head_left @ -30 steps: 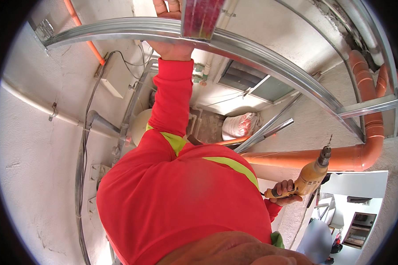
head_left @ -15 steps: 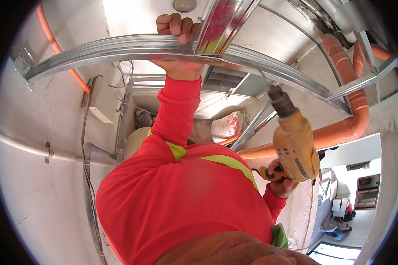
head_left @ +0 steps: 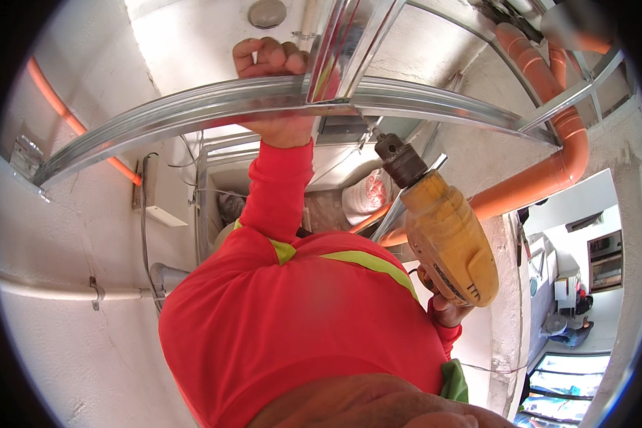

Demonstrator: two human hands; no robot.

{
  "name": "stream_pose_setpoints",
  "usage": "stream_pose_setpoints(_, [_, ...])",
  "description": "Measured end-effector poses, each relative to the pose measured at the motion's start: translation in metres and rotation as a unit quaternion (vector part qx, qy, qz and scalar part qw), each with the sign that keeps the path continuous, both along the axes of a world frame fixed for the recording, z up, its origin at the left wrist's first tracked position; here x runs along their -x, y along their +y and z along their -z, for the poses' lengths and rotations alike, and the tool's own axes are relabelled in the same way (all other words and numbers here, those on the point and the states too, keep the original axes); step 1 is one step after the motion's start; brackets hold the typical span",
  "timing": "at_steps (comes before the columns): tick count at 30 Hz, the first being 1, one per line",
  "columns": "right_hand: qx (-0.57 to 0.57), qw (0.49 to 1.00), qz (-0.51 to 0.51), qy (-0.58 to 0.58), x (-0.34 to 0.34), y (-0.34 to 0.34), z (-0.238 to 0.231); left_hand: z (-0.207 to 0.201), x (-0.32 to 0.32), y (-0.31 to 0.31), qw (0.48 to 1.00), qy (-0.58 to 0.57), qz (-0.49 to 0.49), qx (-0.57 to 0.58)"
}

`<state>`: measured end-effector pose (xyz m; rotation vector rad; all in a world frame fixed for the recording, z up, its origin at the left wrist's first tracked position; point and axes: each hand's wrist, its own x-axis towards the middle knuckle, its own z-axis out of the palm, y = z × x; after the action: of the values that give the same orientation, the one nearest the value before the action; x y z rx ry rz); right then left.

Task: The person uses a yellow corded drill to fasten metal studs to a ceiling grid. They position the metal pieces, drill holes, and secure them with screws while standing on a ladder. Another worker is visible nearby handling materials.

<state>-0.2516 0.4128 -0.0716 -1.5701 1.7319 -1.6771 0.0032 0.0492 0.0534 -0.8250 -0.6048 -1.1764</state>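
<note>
My left hand [head_left: 271,58] is raised and closed round a long galvanised metal channel [head_left: 192,103], with its fingers curled over the upper edge and the wrist below. Just right of those fingers, a second metal profile [head_left: 346,50] meets the channel. In my right hand [head_left: 449,312] is a yellow power drill [head_left: 449,239] with a dark chuck [head_left: 399,160]. The drill tilts up and left, its bit close under the joint of the two profiles. Whether the bit touches the metal I cannot tell. The drill body hides most of my right fingers.
Thick orange pipes [head_left: 567,157] run along the right side, and a thin orange conduit [head_left: 71,107] crosses the left wall. A white box [head_left: 160,196] with hanging cables is on that wall. Behind me lies a white sack [head_left: 367,196]. A doorway at right shows a person [head_left: 574,335] farther off.
The drill has moved left, its chuck coming closer to the joint of the profiles. My left hand keeps its grip on the channel. The whole view has shifted slightly.
</note>
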Motion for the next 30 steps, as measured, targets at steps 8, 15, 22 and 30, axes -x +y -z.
stream_pose_setpoints(8, [-0.002,0.998,0.033,0.049,-0.024,0.006,-0.021,-0.007,-0.029,-0.005,0.995,0.06,0.081,0.014])
stream_pose_setpoints(15, [0.021,0.994,0.013,0.105,-0.026,-0.002,-0.019,-0.008,-0.027,-0.003,0.995,0.065,0.074,-0.007])
stream_pose_setpoints(22, [0.03,0.985,0.003,0.172,-0.041,-0.01,-0.029,-0.006,-0.029,-0.007,0.996,0.05,0.077,0.015])
stream_pose_setpoints(30, [0.08,0.969,-0.024,0.232,-0.048,-0.019,-0.062,-0.033,-0.036,-0.026,0.948,-0.115,0.17,0.242])
